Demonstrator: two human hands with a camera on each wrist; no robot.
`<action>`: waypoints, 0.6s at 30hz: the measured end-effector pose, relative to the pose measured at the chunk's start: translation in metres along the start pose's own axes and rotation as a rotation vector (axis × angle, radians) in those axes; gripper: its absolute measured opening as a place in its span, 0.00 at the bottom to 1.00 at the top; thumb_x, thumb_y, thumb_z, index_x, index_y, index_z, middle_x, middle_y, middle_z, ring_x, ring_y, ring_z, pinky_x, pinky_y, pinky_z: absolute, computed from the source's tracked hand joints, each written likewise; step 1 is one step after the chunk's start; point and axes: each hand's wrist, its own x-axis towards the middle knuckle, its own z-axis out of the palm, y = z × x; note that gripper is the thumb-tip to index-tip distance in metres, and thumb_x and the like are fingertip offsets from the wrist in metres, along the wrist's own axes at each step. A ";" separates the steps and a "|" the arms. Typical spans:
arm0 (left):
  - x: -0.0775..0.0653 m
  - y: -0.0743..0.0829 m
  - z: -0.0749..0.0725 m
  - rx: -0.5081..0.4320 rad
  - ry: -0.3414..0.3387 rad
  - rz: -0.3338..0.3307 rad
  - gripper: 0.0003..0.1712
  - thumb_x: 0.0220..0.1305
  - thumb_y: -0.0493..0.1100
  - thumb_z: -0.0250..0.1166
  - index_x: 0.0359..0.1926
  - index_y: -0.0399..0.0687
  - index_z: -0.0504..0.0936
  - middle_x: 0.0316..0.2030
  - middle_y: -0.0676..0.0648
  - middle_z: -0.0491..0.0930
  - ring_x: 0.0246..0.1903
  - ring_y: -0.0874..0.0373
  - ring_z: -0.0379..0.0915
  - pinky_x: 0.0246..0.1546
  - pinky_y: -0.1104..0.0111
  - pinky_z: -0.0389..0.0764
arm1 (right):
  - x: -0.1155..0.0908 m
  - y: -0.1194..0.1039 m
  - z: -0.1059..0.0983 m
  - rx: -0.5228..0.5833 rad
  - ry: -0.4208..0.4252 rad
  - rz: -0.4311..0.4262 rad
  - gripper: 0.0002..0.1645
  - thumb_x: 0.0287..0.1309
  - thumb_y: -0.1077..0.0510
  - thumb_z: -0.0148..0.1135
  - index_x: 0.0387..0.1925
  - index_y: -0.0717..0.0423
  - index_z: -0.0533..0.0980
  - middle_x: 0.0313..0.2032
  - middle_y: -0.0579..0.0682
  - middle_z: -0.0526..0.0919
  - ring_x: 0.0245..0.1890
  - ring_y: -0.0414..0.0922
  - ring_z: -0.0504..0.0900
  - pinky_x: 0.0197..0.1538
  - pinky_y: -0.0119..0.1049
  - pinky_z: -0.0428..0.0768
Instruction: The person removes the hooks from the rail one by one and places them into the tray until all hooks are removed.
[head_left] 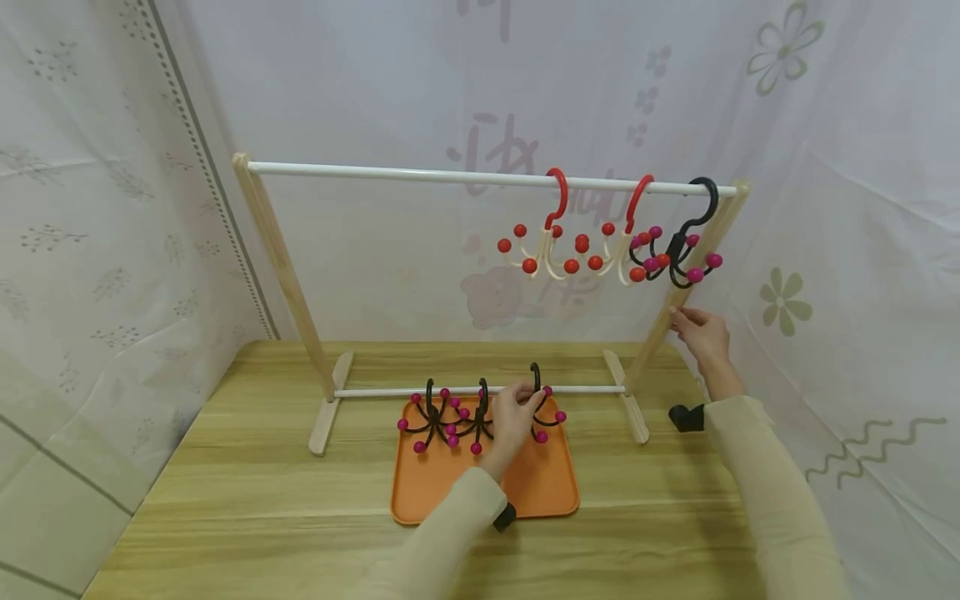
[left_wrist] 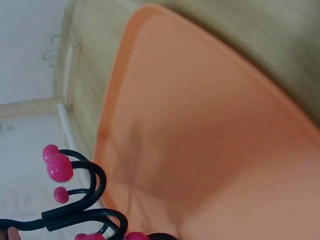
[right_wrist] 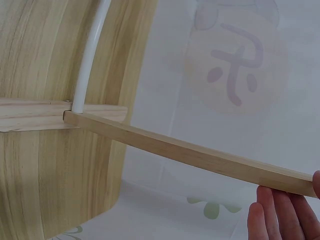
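Observation:
Over the orange tray (head_left: 442, 496), my left hand (head_left: 513, 417) pinches the stem of a black multi-arm hook hanger (left_wrist: 62, 217) with pink ball tips. In the left wrist view only a fingertip (left_wrist: 13, 233) of that hand shows at the lower left corner. Two similar black hangers, a left one (head_left: 434, 419) and a middle one (head_left: 477, 423), are at the tray's far side. My right hand (head_left: 702, 335) grips the right wooden post (right_wrist: 200, 156) of the rack, fingers under it and thumb opposite in the right wrist view.
From the rack's white top bar (head_left: 397, 173) hang two red-hooked hangers, one nearer the middle (head_left: 557, 193) and one further right (head_left: 637, 200), and a black hanger (head_left: 703, 212) at the right end. A lower white bar (head_left: 375, 392) runs behind the tray on the wooden table (head_left: 247, 467).

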 end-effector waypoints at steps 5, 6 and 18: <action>-0.005 -0.005 0.000 0.036 -0.006 -0.031 0.10 0.54 0.41 0.64 0.33 0.37 0.81 0.28 0.49 0.81 0.31 0.61 0.77 0.29 0.73 0.77 | -0.012 -0.010 0.007 -0.031 0.027 -0.005 0.30 0.48 0.45 0.63 0.52 0.54 0.72 0.43 0.52 0.79 0.40 0.44 0.79 0.42 0.33 0.75; -0.006 -0.007 -0.001 0.039 -0.004 -0.031 0.10 0.54 0.40 0.64 0.33 0.37 0.81 0.28 0.49 0.81 0.30 0.61 0.77 0.29 0.72 0.77 | -0.013 -0.010 0.007 -0.027 0.030 -0.004 0.30 0.48 0.46 0.63 0.52 0.54 0.72 0.43 0.52 0.79 0.40 0.44 0.79 0.43 0.32 0.75; -0.011 -0.019 0.003 0.035 0.006 -0.031 0.07 0.51 0.40 0.65 0.30 0.40 0.81 0.27 0.50 0.81 0.30 0.62 0.77 0.29 0.74 0.76 | 0.029 0.040 -0.002 -0.087 0.065 0.032 0.37 0.45 0.35 0.60 0.56 0.46 0.69 0.47 0.45 0.77 0.42 0.38 0.77 0.38 0.22 0.74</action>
